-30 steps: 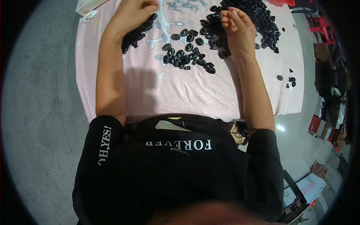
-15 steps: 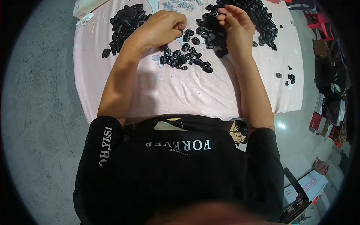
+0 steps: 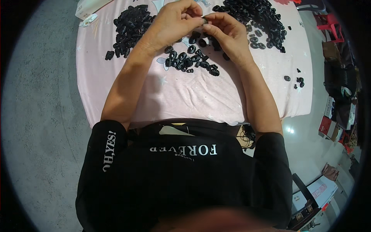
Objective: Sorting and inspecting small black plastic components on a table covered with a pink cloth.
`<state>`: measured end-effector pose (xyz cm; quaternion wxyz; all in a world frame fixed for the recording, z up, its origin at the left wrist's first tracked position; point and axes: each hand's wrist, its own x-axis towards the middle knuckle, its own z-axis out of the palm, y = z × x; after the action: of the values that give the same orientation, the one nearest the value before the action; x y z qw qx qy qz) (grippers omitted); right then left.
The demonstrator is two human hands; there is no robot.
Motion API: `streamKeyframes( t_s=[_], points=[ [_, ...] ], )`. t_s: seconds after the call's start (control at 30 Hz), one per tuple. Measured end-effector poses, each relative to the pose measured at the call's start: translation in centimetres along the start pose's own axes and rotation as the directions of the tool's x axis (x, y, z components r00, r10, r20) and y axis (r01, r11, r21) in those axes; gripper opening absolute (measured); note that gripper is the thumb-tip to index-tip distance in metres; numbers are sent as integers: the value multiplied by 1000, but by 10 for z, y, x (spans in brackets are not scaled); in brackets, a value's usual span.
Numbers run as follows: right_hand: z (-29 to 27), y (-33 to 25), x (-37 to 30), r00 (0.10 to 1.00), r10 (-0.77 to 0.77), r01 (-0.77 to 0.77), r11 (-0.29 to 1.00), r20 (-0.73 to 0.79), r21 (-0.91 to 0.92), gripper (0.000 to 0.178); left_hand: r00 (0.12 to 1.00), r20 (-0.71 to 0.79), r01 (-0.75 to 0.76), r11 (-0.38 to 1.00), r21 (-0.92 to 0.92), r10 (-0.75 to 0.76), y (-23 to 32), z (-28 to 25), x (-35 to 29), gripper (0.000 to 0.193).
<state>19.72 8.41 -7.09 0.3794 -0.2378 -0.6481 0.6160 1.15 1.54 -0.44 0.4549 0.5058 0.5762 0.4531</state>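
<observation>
My left hand (image 3: pixel 173 24) and my right hand (image 3: pixel 231 38) meet fingertip to fingertip over the far middle of the table. Between their pinched thumbs and forefingers is a small black part (image 3: pixel 204 20), mostly covered by the fingers. Just below the hands lies a loose cluster of small black round parts with holes (image 3: pixel 188 62). To the left is a dense heap of small black pieces (image 3: pixel 132 28). Another black heap (image 3: pixel 266 19) spreads beyond my right hand, with several ring-like pieces (image 3: pixel 255 40) lying apart at its near side.
A pink patterned cloth (image 3: pixel 193 96) covers the table. A few stray black pieces (image 3: pixel 300 82) lie near its right edge. At the far left corner stands a white box (image 3: pixel 91 7). Small clear pieces (image 3: pixel 205 3) show beyond my hands. A red stool (image 3: pixel 329 27) stands off to the right.
My right hand has moved left from the right heap, and my left hand has shifted slightly right and away from me. Their fingertips now meet around the small black part.
</observation>
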Motion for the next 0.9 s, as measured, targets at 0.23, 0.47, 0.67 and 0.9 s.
streamKeyframes(
  t_s=[0.23, 0.47, 0.67, 0.9],
  points=[
    [-6, 0, 3, 997, -9, 12, 999, -75, 42, 21, 973, -175, -100, 954, 282, 154, -2, -11, 6, 15],
    [-10, 2, 4, 988, -40, 46, 998, -146, 33, 23, 904, -146, -195, 691, 696, 402, -34, -32, 16, 14],
    [-6, 0, 4, 986, -9, 18, 998, -167, 54, 24, 894, -121, -188, 606, 773, 432, -39, -24, 14, 12],
    [-7, 2, 3, 986, -19, 15, 1000, -164, -26, 24, 945, -107, -125, 643, 756, 310, -26, -19, 10, 7]
  ],
)
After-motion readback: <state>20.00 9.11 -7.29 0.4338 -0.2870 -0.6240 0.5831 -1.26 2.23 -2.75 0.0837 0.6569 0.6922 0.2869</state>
